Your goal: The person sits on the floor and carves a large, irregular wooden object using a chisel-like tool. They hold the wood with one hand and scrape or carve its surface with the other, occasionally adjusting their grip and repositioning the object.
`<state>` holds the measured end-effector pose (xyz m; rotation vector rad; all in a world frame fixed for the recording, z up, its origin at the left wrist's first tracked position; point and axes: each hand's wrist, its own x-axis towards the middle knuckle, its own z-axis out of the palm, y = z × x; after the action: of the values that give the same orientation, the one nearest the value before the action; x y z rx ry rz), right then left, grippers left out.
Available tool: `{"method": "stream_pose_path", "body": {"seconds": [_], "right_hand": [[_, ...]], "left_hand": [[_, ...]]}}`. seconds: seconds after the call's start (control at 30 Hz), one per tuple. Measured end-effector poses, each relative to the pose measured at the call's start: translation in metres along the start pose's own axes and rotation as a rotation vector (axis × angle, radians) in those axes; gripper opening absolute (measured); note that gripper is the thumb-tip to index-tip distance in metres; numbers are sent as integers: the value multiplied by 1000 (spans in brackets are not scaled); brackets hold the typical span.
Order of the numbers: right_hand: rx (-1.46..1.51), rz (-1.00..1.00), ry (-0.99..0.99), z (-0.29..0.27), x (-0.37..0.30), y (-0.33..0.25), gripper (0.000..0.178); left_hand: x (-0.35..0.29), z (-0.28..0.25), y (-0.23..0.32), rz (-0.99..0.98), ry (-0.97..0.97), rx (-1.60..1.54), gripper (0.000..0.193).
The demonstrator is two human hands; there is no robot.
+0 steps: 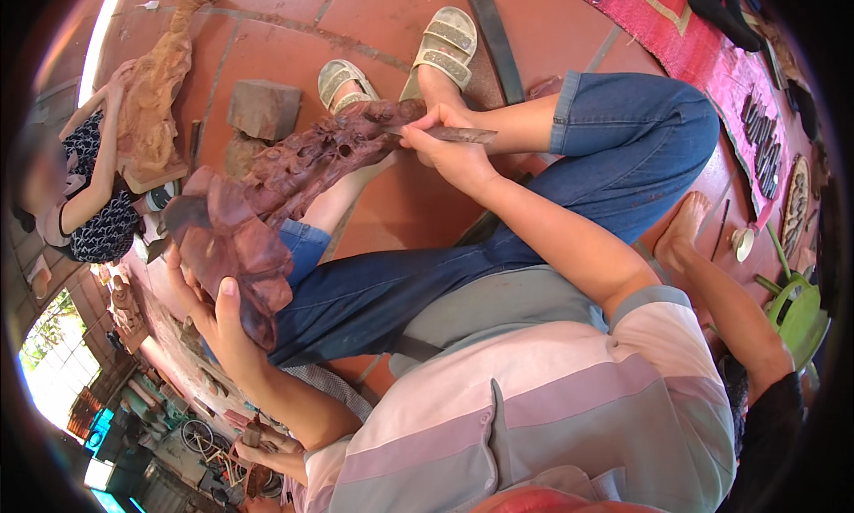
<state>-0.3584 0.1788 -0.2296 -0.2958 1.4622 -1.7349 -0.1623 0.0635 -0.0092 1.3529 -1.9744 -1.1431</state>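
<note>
A reddish-brown wood carving (307,162) with a knotty, pierced upper part and a broad, smooth-lobed base lies slantwise across my lap. My left hand (227,322) grips the base from below, its thumb along the near side. At the far end of the carving, my right hand (449,157) is closed round a narrow, flat, dark blade-like tool (467,135). The tool's tip meets the carved surface, partly covered by my fingers. My sandalled feet stand beyond the carving on the tiled floor.
Beyond the carving sits a wooden block (264,108); a long dark bar (495,46) lies beside my foot. At left a person holds a larger carving (160,100). A pink mat (725,86) with several tools lies right, near a green stool (794,316) and another person's bare leg (725,286).
</note>
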Motion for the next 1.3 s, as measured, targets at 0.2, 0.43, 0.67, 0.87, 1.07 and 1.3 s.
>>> {"method": "stream_pose_path", "body": {"seconds": [0.2, 0.43, 0.67, 0.87, 1.07, 1.3], "right_hand": [[254, 116, 33, 9, 0, -6, 17], [360, 151, 107, 16, 3, 5, 18], [121, -60, 48, 11, 6, 12, 17], [-39, -47, 10, -10, -10, -28, 12], [-517, -730, -139, 4, 7, -18, 15], [-773, -702, -159, 13, -1, -34, 16]], "left_hand": [[0, 0, -2, 23, 22, 39, 68], [1, -2, -4, 2, 10, -3, 71], [2, -3, -5, -1, -1, -35, 69], [-1, -5, -9, 30, 9, 15, 66], [1, -5, -7, 46, 20, 8, 69], [-2, -4, -10, 57, 19, -73, 70]]}}
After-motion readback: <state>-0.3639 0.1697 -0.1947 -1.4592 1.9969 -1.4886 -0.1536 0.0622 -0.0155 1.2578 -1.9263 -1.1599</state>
